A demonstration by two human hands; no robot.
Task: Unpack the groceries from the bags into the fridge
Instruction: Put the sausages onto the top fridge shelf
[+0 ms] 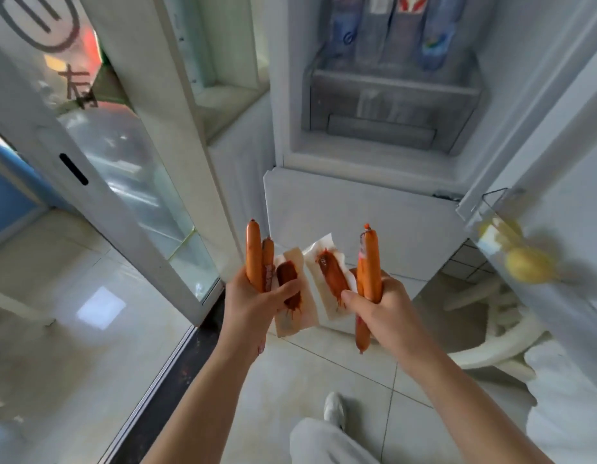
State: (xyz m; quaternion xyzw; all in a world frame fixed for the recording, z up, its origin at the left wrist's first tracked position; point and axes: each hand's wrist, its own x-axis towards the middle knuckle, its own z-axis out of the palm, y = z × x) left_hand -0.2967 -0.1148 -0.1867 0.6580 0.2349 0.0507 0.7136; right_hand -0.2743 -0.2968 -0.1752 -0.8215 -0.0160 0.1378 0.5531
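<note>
The left hand [253, 304] gripped two orange sausages [254, 254] upright plus a clear packet of dark sauced meat [290, 289]. The right hand [374, 308] clutched two more orange sausages [370, 262] and a second sauced packet [330, 272]. Both bundles were near the open fridge [364, 209], whose far shelf carried bottles [394, 25]; lemons [528, 264] sat in the right door.

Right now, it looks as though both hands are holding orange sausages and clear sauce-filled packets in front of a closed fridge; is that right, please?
Not quite: the white fridge is open, as the head view shows. Otherwise yes: the left hand and right hand each grip orange sausages and a clear sauce-filled packet in front of it.
</note>
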